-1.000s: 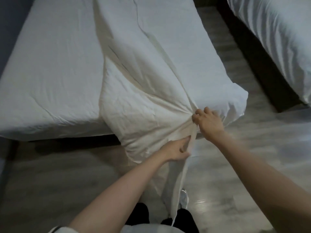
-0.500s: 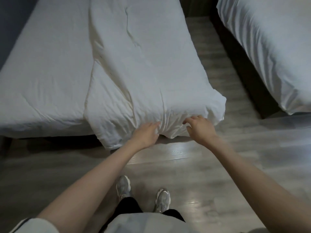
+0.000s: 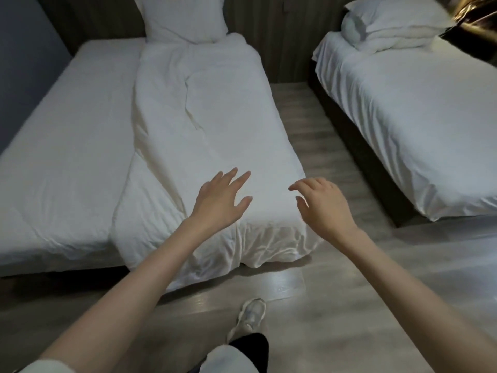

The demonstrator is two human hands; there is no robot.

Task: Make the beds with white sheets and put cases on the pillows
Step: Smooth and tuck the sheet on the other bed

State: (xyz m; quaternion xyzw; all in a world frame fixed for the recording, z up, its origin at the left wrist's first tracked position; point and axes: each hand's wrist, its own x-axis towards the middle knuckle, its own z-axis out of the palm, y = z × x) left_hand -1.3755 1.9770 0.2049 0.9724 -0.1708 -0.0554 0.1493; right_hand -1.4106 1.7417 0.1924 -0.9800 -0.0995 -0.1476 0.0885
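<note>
Head view: my left hand (image 3: 219, 201) and right hand (image 3: 324, 207) hang over the white duvet (image 3: 209, 125) at its foot end, fingers (image 3: 230, 175) spread, gripping nothing.

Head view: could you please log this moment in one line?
left hand open | right hand open | both over foot of white crumpled duvet | nothing held

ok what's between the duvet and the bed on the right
Only a strip of grey wood floor lies between the duvet and the right bed, running back to the panelled wall. The head view shows it.
</note>
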